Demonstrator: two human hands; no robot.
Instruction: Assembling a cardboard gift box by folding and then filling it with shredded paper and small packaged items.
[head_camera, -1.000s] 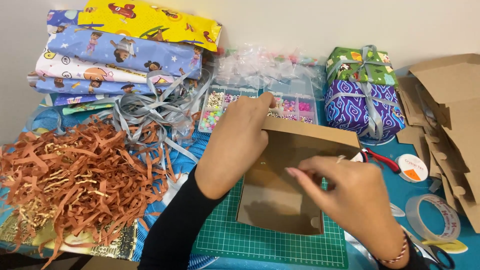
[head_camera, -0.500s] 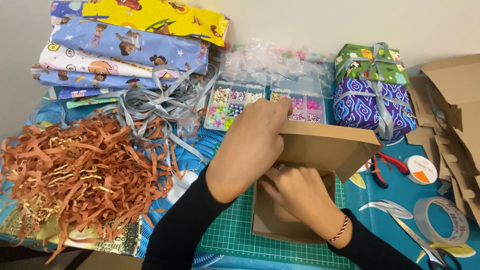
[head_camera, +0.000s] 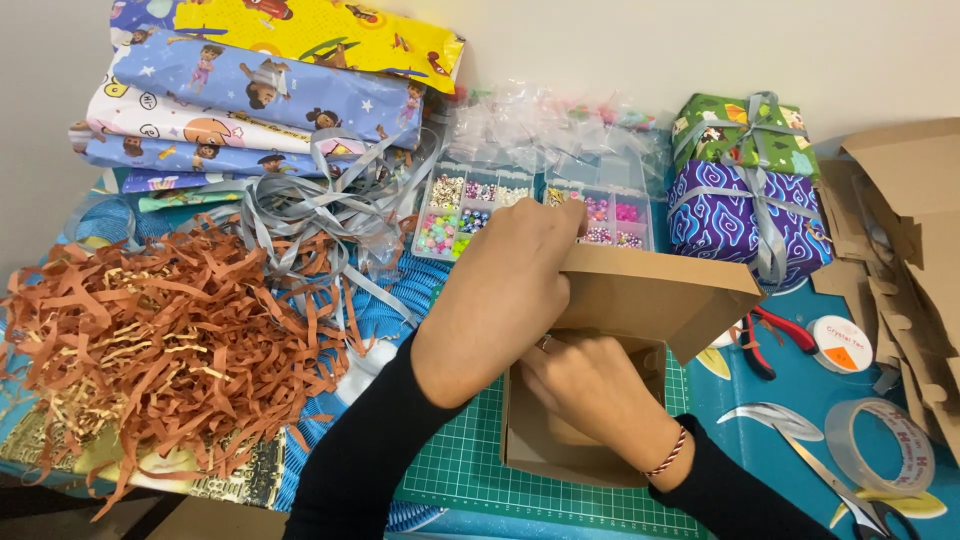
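Head view: a person seated at a crowded craft table works on a brown cardboard box (head_camera: 600, 420) standing on a green cutting mat (head_camera: 470, 470) near the middle of the scene. The left hand (head_camera: 500, 300) reaches over the box's far-left corner and curls around the edge of the raised lid flap (head_camera: 660, 295), apparently steadying it so the opening stays clear. The right hand (head_camera: 590, 385) is down inside the box with fingers bent against the inner wall; whether it grips anything there cannot be told, since the box wall and the hand itself hide the fingertips.

To the left lies a loose heap of rust-coloured paper shred (head_camera: 160, 340), within easy reach of the box. Beyond it, folded sheets of patterned wrapping paper (head_camera: 260, 90) are stacked at the far left, with grey ribbon (head_camera: 320, 200) tangled in front. A clear compartment tray of coloured beads (head_camera: 530, 215) sits just beyond the box. At far right stand two wrapped, ribbon-tied parcels (head_camera: 745, 190); flat cardboard blanks (head_camera: 900, 230), red-handled pliers (head_camera: 770, 335) and a roll of clear tape (head_camera: 880, 445) lie to the right.
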